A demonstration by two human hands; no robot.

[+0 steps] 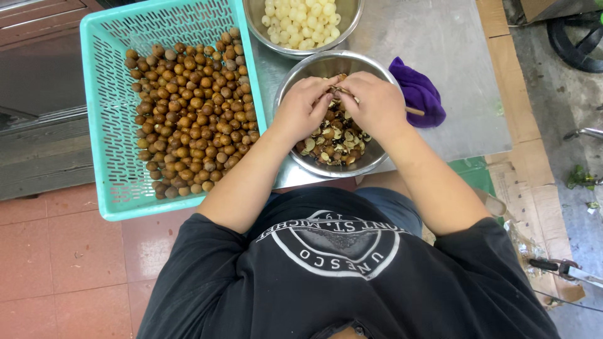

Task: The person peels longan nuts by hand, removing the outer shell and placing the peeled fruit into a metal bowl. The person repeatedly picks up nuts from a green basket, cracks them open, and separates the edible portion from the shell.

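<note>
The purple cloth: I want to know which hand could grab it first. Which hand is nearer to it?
Right. The right hand is over the shell bowl, just beside the purple cloth. The left hand is on the bowl's far side, next to the basket.

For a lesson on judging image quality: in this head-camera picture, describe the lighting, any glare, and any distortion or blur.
Head view: soft, even light with only faint shadows; mild glare on the rim of the steel bowl under the left hand and right hand, and on the metal table; the turquoise basket shows slanted, slightly bowed edges; the brown fruits look sharp.
</note>
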